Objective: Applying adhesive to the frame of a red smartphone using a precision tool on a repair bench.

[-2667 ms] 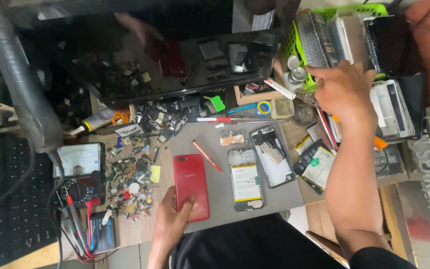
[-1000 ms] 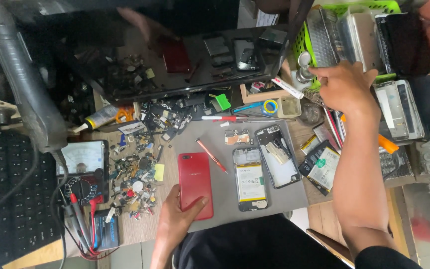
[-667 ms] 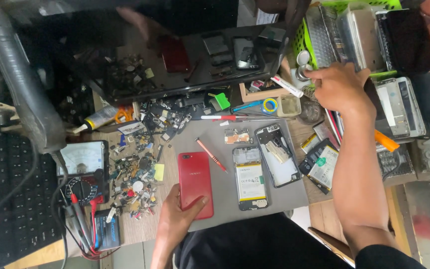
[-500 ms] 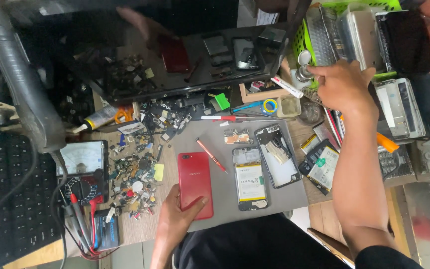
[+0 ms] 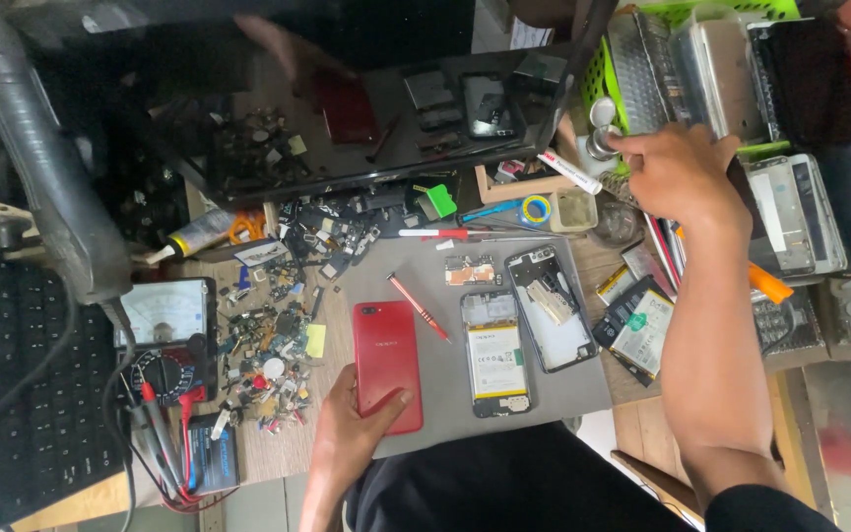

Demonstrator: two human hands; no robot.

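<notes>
Red phone, glossy slab, flat at grey mat near edge, left hand thumb pressing it. Right hand fingers pinched on small metal-capped bottle beside green basket.

The right hand covers whatever it's got up by the small bottles, so I can't tell if the fingers are actually pinching anything. The left hand hides the near corner of the red phone. The heap of tiny parts is way too small to sort out piece by piece. The keyboard and the green basket run off the frame edges. The big grey hose is pretty blurred.
</notes>
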